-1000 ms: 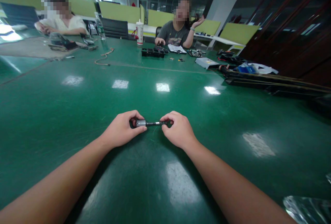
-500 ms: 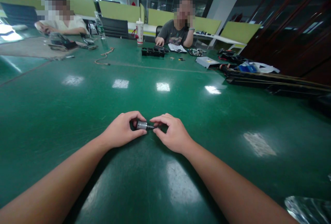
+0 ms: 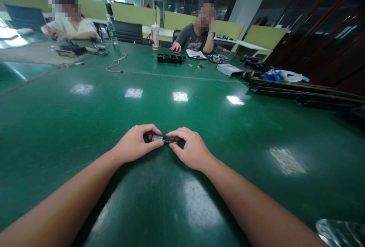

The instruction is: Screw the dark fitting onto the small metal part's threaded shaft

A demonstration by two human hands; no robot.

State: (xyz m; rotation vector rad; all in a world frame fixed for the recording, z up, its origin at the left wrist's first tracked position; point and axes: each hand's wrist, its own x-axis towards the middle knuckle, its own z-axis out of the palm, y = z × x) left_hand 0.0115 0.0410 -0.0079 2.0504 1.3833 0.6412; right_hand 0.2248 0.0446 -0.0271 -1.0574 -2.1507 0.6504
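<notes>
A small silver metal cylinder with a thin dark ridged shaft lies sideways at the table's middle, close to me. My left hand grips the cylinder between thumb and fingers, the thumb across its near side. From the right, my right hand has its thumb and fingertips closed around the shaft, whose thin tip shows between them. Both forearms reach in from the lower corners. The cylinder's left end is partly hidden by my left fingers.
Across the green table sit two people. A black part, a white cup, a plastic bottle and a cord lie or stand at the far side. Long dark bars lie at right; clear plastic is at lower right.
My left thumb has come further over the cylinder, covering more of it. Slightly more of the shaft tip shows at my right fingers. The view has shifted a little.
</notes>
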